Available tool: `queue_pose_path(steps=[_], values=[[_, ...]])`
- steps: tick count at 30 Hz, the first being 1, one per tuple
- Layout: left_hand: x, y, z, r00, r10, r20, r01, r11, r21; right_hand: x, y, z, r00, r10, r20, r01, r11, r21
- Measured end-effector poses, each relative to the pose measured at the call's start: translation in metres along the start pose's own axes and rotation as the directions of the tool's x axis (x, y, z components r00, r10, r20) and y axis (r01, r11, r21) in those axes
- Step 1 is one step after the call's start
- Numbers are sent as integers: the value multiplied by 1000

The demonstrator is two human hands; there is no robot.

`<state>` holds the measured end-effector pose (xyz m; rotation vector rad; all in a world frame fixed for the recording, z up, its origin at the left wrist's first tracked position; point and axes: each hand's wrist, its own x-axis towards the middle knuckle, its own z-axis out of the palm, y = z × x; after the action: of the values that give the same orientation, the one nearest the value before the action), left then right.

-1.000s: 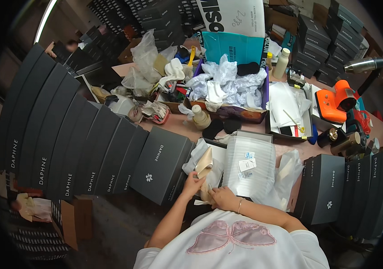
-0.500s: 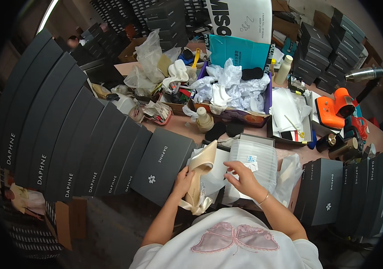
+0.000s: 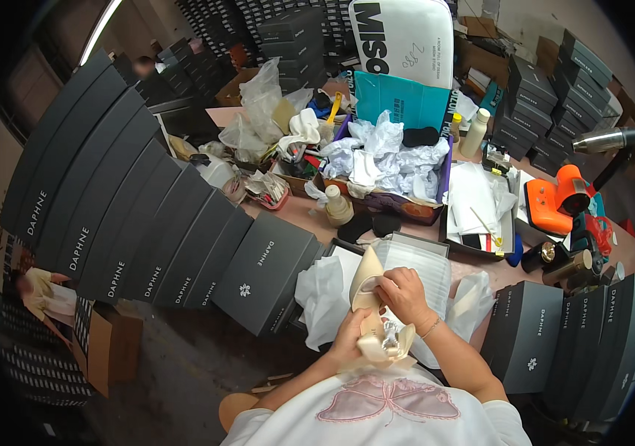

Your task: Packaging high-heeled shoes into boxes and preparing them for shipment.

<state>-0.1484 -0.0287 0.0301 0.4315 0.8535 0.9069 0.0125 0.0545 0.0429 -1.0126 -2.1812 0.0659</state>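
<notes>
A beige pointed-toe shoe [image 3: 363, 276] is tilted in front of my chest, toe pointing away from me. My left hand [image 3: 348, 336] grips it from the left side, around its middle. At the near end are a pale bow-like piece [image 3: 387, 347] and some clear, shiny plastic. My right hand [image 3: 405, 296] is at the shoe's opening with bent fingers; the fingertips are partly inside, so whatever they pinch is hidden. Just beyond lies an open box with a translucent ribbed sheet [image 3: 421, 256]. Crumpled white tissue paper [image 3: 320, 299] lies left of the shoe.
Dark shoe boxes [image 3: 120, 201] form a long leaning row on the left; another row [image 3: 529, 338] stands at the right. A purple-edged box of crumpled paper [image 3: 395, 163], a cream bottle [image 3: 338, 206], and an orange tool [image 3: 558, 197] occupy the bench. A person [image 3: 50, 297] is at far left.
My right hand has moved left onto the shoe's opening. The shoe has shifted slightly right and nearer to me. White tissue to its left now shows more fully.
</notes>
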Motion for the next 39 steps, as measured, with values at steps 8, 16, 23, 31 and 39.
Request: queue_pose_path(steps=[8, 16, 23, 31, 39], values=[[-3, -38, 54, 946, -24, -324, -24, 990, -142, -60, -1, 10, 938, 270, 219, -283, 959, 29], [29, -36, 14, 987, 21, -158, -26, 999, -29, -45, -8, -11, 919, 327, 220, -353, 930, 96], [19, -8, 8, 980, -111, -166, 128, 987, 95, -36, -10, 24, 786, 538, 304, -589, 801, 107], [27, -10, -1, 995, -92, -32, 92, 996, 10, -32, -16, -4, 921, 348, 174, -361, 931, 51], [20, -15, 4, 991, -83, -105, 88, 995, 47, -32, -9, 1, 774, 469, 425, -562, 818, 121]])
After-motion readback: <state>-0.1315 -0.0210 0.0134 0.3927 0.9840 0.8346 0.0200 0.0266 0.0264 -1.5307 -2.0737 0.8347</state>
